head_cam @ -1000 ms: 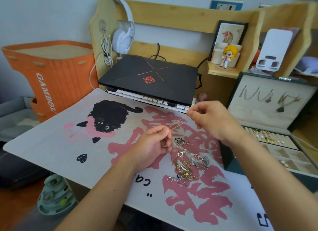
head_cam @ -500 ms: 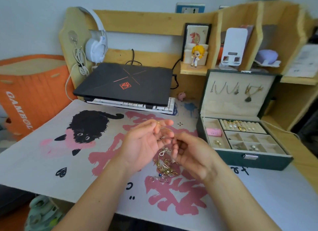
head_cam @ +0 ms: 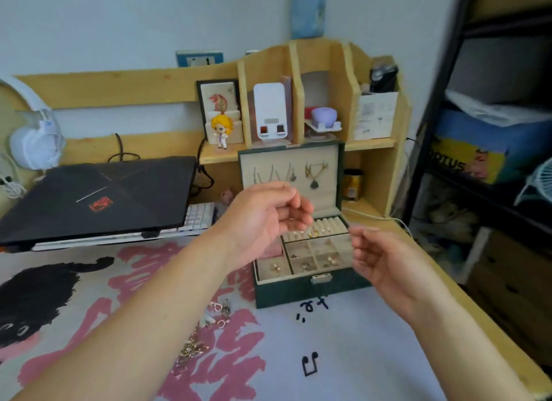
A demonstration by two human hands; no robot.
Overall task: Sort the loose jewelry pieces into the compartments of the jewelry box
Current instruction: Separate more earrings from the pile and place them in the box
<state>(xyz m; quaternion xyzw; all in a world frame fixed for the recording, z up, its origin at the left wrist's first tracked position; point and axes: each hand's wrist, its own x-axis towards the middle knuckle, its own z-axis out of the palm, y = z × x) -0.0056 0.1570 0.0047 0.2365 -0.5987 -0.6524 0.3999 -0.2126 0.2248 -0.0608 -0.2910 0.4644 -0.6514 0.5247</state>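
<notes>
Judging by looks, loose jewelry (head_cam: 194, 345) is light and tangle-prone, best pinched singly; left hand (head_cam: 263, 221) and right hand (head_cam: 385, 260) fingers are curled, contents untellable

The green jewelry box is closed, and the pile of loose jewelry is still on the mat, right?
Not quite. The head view shows the green jewelry box open, its lid standing up with necklaces hanging inside. The rest is right: the pile of loose jewelry lies on the mat.
</notes>
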